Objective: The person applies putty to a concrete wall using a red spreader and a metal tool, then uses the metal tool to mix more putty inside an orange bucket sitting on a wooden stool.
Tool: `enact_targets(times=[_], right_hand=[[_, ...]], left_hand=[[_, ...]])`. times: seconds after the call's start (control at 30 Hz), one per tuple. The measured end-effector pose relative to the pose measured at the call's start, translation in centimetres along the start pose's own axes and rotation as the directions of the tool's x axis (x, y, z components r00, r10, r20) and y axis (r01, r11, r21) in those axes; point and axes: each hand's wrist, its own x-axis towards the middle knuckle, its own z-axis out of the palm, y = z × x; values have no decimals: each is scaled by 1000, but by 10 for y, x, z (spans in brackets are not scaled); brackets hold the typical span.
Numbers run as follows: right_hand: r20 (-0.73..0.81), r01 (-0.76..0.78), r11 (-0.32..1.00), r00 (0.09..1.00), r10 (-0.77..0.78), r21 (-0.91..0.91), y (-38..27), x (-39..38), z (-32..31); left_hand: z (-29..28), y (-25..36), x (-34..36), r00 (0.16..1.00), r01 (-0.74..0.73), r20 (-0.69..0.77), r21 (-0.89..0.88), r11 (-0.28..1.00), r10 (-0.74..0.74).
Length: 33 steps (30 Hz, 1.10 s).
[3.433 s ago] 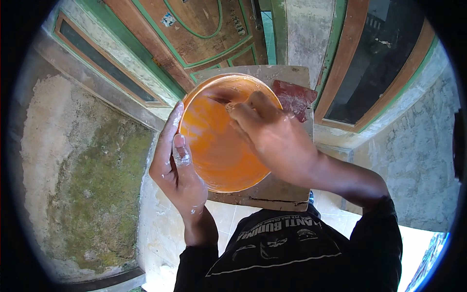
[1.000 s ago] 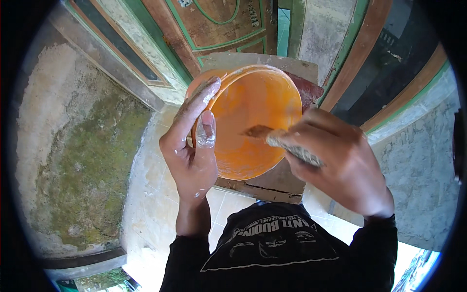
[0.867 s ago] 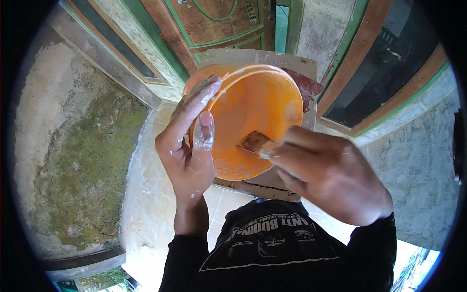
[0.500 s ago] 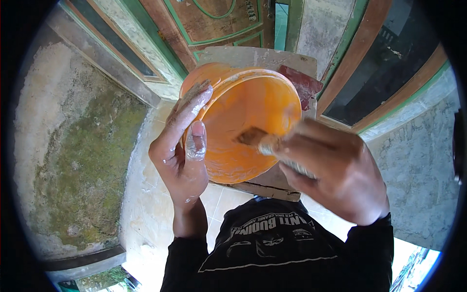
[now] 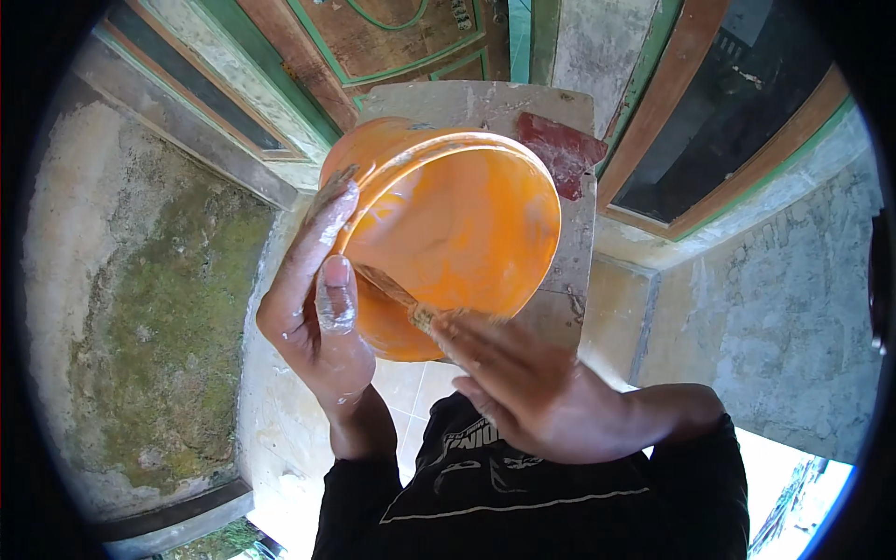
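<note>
My left hand [image 5: 322, 308], smeared with pale material, grips the left side of an orange plastic bucket [image 5: 467, 224], thumb at the rim and fingers along the outside. The bucket leans over on a worn board [image 5: 574, 271], its mouth facing up toward me, with pale residue smeared inside. My right hand [image 5: 513, 383], slightly blurred, is closed on the crusted handle of a scraper [image 5: 392, 291], whose blade rests against the lower-left inside wall of the bucket, near my left thumb. A paint-smeared red slab [image 5: 560, 154] lies on the board to the bucket's right.
A wooden door [image 5: 373, 37] with green trim stands beyond the board, with framed glass windows [image 5: 709, 112] at both sides. A mossy wall [image 5: 168, 308] is at the left, a grey plastered wall [image 5: 784, 299] at the right, and pale floor tiles [image 5: 406, 392] below.
The bucket is more tilted than at first and has shifted left with my left hand. My right hand has moved down-left, taking the scraper from the bucket's middle to its lower-left wall.
</note>
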Motion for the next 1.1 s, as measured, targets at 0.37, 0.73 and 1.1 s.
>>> enact_targets(times=[0.37, 0.73, 1.1], right_hand=[[85, 7, 1000, 996, -10, 28, -9, -6, 12], [74, -78, 996, 994, 75, 45, -4, -18, 6], [75, -49, 997, 996, 54, -66, -6, -14, 11]], left_hand=[[0, -5, -1, 998, 1, -61, 48, 999, 2], [1, -2, -2, 996, 16, -93, 103, 995, -7], [3, -1, -4, 997, -27, -62, 113, 993, 34]])
